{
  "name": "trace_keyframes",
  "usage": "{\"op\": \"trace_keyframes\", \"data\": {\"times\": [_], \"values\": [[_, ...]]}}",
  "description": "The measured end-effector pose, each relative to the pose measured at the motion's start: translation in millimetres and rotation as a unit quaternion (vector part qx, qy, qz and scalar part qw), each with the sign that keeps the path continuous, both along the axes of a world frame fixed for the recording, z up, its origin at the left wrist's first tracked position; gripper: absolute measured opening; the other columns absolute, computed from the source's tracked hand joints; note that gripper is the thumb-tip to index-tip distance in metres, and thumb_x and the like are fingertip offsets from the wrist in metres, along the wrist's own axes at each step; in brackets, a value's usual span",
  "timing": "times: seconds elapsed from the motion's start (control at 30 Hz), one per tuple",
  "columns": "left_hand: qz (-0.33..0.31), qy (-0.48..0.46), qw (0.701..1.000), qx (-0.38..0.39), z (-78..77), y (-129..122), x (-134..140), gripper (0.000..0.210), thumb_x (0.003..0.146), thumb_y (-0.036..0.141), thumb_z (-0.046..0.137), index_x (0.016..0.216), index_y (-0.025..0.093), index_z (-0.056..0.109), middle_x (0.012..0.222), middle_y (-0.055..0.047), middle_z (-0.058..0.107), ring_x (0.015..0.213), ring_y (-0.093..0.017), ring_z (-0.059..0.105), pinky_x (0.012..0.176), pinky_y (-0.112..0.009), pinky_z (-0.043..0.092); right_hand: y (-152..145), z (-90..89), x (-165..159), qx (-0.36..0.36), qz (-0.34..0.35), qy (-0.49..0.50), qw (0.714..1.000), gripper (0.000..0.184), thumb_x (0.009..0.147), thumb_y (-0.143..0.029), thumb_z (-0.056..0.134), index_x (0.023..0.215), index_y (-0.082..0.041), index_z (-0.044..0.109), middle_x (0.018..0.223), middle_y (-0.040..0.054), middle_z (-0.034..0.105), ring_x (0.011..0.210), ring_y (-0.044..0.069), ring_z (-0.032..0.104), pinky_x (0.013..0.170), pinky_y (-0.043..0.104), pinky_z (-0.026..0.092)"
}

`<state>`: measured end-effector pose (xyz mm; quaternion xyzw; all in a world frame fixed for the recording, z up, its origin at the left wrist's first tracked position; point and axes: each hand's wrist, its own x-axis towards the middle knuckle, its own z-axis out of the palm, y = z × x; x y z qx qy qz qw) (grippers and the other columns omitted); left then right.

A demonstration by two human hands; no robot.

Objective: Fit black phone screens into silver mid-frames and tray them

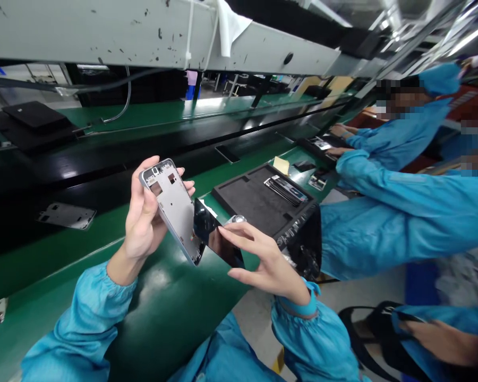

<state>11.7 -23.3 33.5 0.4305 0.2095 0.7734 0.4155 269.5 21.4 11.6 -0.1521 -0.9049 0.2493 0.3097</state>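
Observation:
My left hand (143, 212) is wrapped round a silver-grey phone frame (175, 207), held tilted above the green bench with its inner side facing me. The frame has cutouts near its top end. In my right hand (258, 254) a dark glossy phone screen (213, 233) is gripped by its edge between thumb and fingers. The screen's far end overlaps the lower right part of the frame; I cannot tell whether the two touch. Behind the screen, a small round metallic thing (237, 218) is partly hidden by my fingers.
To the right lies a black foam tray (242, 193) holding several dark strips (286, 191), with a black bag (308, 239) at its near edge. Another phone frame (67, 215) lies on the dark conveyor at left; a dark phone screen (227, 154) lies farther back. Co-workers in blue (398, 122) sit right.

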Motion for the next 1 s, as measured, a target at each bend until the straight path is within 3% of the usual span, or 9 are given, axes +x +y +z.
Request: {"op": "trace_keyframes", "data": {"times": [0.27, 0.4, 0.57, 0.63, 0.7, 0.83, 1.0], "values": [[0.006, 0.036, 0.999, 0.0, 0.7, 2, -3, 0.05, 0.099, 0.057, 0.069, 0.139, 0.031, 0.053, 0.133, -0.01, 0.072, 0.112, -0.027, 0.077, 0.106, -0.052, 0.061, 0, -2.7, 3, -0.015, -0.008, -0.004, 1.0, 0.065, 0.101, -0.056, 0.07, 0.158, -0.027, 0.056, 0.138, 0.0158, 0.063, 0.121, 0.028, 0.068, 0.099, 0.042, 0.061], [0.005, 0.084, 0.996, -0.008, -3.6, 5, -3, 0.052, 0.098, 0.058, 0.071, 0.139, 0.032, 0.051, 0.135, -0.01, 0.069, 0.11, -0.026, 0.077, 0.095, -0.044, 0.066, 0, -6.8, -9, -0.025, -0.012, 0.023, 0.999, 0.069, 0.101, -0.059, 0.068, 0.16, -0.027, 0.054, 0.138, 0.0157, 0.064, 0.125, 0.03, 0.066, 0.105, 0.046, 0.059], [-0.001, 0.176, 0.984, 0.013, -16.1, 16, -6, 0.053, 0.096, 0.054, 0.076, 0.137, 0.032, 0.051, 0.136, -0.012, 0.067, 0.101, -0.023, 0.078, 0.063, -0.023, 0.062, -1, -25.5, -39, -0.146, -0.05, 0.108, 0.982, 0.082, 0.098, -0.071, 0.063, 0.165, -0.027, 0.046, 0.134, 0.015, 0.062, 0.117, 0.028, 0.07, 0.095, 0.043, 0.065], [0.007, 0.201, 0.98, 0.013, -19.3, 19, -7, 0.051, 0.096, 0.053, 0.075, 0.136, 0.031, 0.051, 0.134, -0.012, 0.067, 0.092, -0.021, 0.078, 0.057, -0.02, 0.059, -3, -34.5, -49, -0.195, -0.054, 0.136, 0.97, 0.085, 0.096, -0.074, 0.064, 0.166, -0.029, 0.045, 0.132, 0.0134, 0.06, 0.112, 0.026, 0.071, 0.095, 0.043, 0.066], [0.023, 0.219, 0.975, 0.016, -20.6, 22, -8, 0.05, 0.096, 0.051, 0.077, 0.134, 0.029, 0.053, 0.13, -0.012, 0.068, 0.089, -0.02, 0.078, 0.061, -0.023, 0.061, -4, -41.6, -57, -0.219, -0.055, 0.156, 0.961, 0.088, 0.094, -0.076, 0.066, 0.166, -0.029, 0.044, 0.131, 0.0126, 0.058, 0.111, 0.025, 0.071, 0.097, 0.043, 0.066], [0.067, 0.243, 0.967, 0.033, -21.4, 25, -7, 0.046, 0.094, 0.043, 0.08, 0.13, 0.026, 0.057, 0.119, -0.009, 0.068, 0.103, -0.022, 0.075, 0.084, -0.034, 0.066, -5, -49.3, -67, -0.234, -0.064, 0.162, 0.957, 0.092, 0.09, -0.079, 0.068, 0.165, -0.029, 0.047, 0.127, 0.0118, 0.055, 0.112, 0.025, 0.067, 0.096, 0.041, 0.066], [0.082, 0.253, 0.964, 0.026, -22.5, 27, -9, 0.045, 0.095, 0.045, 0.079, 0.13, 0.026, 0.058, 0.111, -0.007, 0.065, 0.103, -0.022, 0.074, 0.085, -0.036, 0.067, -3, -52.9, -76, -0.237, -0.051, 0.18, 0.953, 0.093, 0.089, -0.078, 0.069, 0.165, -0.029, 0.047, 0.122, 0.0101, 0.053, 0.11, 0.024, 0.065, 0.092, 0.04, 0.066]]}}
